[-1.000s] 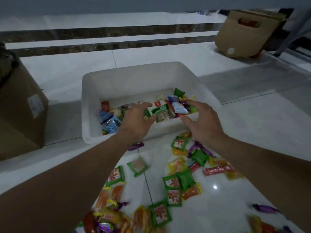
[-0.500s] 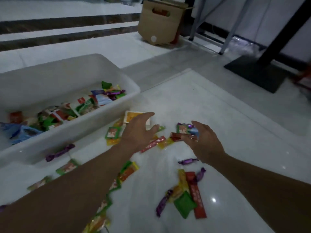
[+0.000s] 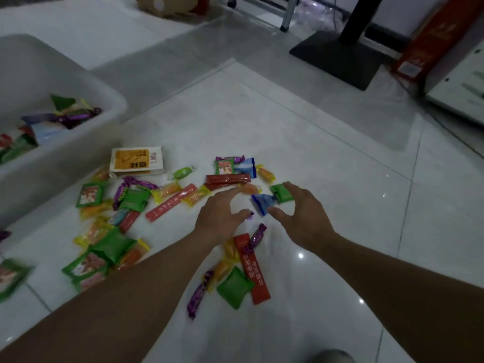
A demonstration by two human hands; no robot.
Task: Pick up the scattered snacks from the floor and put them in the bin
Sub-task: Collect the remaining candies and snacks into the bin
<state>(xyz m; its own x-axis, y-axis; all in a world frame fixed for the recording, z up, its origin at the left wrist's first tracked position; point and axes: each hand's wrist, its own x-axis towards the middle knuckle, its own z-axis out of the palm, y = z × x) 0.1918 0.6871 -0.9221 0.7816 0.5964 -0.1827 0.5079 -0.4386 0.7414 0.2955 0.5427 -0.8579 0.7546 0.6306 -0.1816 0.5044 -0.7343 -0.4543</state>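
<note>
Many wrapped snacks lie scattered on the white tile floor. A white bin (image 3: 60, 174) stands at the left with several snacks inside. My left hand (image 3: 222, 214) hovers low over the pile, fingers spread, its index tip by an orange candy (image 3: 249, 188) and its thumb by a purple candy (image 3: 250, 215). My right hand (image 3: 301, 214) is spread beside it, fingertips touching a green packet (image 3: 280, 193). A blue triangular packet (image 3: 262, 201) lies between the two hands. Neither hand holds anything.
A flat yellow-and-white box (image 3: 136, 161) lies next to the bin. More packets lie under my left forearm, among them a red stick pack (image 3: 252, 268). A black table base (image 3: 337, 56) stands at the back right, a red carton (image 3: 424, 43) beyond it, a cardboard box (image 3: 167, 3) at the top.
Both hands left the bin, swung right and came down over the snacks on the floor. They now flank the blue packet. My view turned right, putting the bin at the left edge.
</note>
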